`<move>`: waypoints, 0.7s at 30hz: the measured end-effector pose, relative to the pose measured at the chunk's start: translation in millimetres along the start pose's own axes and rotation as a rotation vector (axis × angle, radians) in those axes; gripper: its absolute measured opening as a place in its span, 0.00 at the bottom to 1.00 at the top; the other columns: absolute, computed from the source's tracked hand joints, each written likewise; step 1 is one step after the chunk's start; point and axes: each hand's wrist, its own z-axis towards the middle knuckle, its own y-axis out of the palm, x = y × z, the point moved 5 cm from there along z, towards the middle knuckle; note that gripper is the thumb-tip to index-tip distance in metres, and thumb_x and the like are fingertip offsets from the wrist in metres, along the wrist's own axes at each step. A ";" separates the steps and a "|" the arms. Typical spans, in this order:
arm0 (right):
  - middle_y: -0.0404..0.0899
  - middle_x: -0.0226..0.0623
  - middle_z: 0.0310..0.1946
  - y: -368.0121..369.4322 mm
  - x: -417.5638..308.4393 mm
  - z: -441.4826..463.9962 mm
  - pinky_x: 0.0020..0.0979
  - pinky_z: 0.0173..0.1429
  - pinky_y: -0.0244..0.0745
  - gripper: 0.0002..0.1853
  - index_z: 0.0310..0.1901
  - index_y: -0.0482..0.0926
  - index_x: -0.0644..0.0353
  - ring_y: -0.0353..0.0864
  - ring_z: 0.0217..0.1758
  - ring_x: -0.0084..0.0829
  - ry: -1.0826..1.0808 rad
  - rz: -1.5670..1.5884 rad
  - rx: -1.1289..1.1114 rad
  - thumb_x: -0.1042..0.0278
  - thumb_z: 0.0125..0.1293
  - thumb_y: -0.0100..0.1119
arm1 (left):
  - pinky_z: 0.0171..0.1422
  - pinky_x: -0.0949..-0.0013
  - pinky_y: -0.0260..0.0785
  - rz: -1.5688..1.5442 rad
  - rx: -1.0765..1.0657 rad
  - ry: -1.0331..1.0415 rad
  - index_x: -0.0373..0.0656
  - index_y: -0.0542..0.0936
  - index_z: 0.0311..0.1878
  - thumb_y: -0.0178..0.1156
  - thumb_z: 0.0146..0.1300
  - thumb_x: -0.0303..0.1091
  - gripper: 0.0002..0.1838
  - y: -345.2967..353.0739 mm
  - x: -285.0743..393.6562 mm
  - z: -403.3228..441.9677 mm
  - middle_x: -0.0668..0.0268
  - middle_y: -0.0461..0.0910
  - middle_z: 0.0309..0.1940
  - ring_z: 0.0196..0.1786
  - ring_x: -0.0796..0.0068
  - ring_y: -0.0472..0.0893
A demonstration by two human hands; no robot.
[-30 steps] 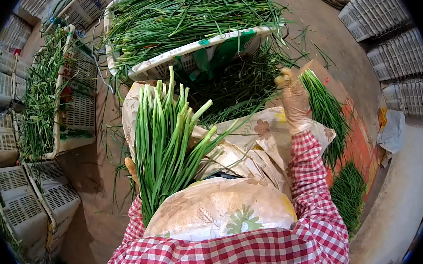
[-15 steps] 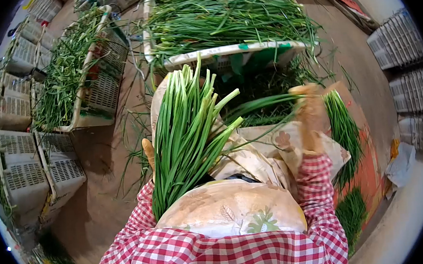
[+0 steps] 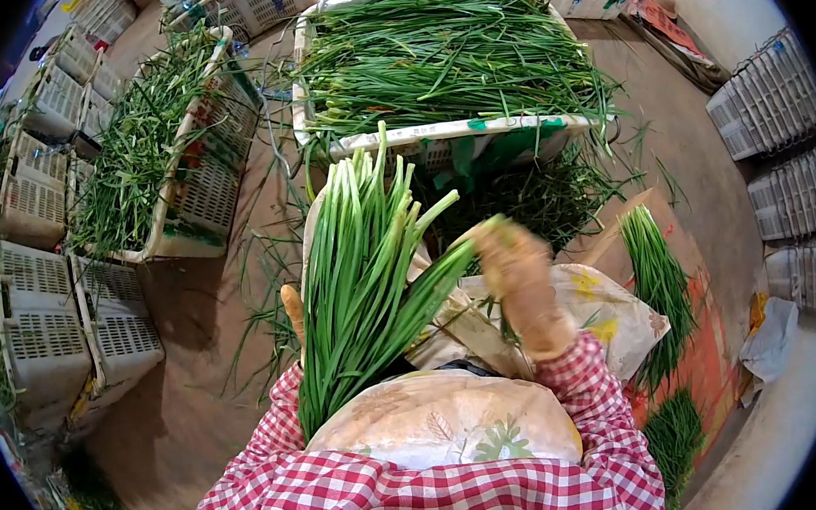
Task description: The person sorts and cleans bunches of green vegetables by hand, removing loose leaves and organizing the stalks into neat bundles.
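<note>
Fingers of the blurred right hand, apparently pinching chive stalks, have swung inward, so these now meet the chive bunch beside the left hand, whose grip is hidden.

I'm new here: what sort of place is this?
Perhaps a vegetable sorting room: a crate heaped with long greens, more crates at left, and a thick bunch by the apron.

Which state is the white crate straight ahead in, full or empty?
The crate looks full: long green stalks lie across it, up near the rim; what lies beneath is hidden.
</note>
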 end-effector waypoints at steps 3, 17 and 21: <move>0.79 0.29 0.36 -79.3 -68.3 10.0 0.20 0.41 0.75 0.12 0.44 0.79 0.58 0.78 0.37 0.19 -0.194 0.283 0.368 0.61 0.74 0.47 | 0.67 0.45 0.64 -0.140 -0.347 -0.117 0.48 0.50 0.75 0.47 0.61 0.71 0.48 14.2 0.3 -0.1 0.54 0.52 0.73 0.69 0.55 0.65; 0.79 0.26 0.39 40.2 -12.7 -0.9 0.20 0.44 0.73 0.24 0.55 0.73 0.61 0.75 0.39 0.18 -0.022 0.032 -0.210 0.57 0.62 0.66 | 0.39 0.51 0.83 -0.107 -0.312 -0.158 0.43 0.50 0.74 0.41 0.57 0.77 0.53 0.5 -2.3 -3.3 0.38 0.66 0.61 0.47 0.40 0.80; 0.82 0.25 0.37 48.9 -29.1 -1.2 0.20 0.42 0.72 0.17 0.49 0.80 0.63 0.75 0.36 0.17 0.082 0.156 -0.153 0.64 0.62 0.67 | 0.37 0.53 0.83 -0.079 -0.200 -0.138 0.42 0.54 0.73 0.41 0.57 0.77 0.53 -0.9 -7.2 -1.4 0.41 0.69 0.60 0.45 0.43 0.82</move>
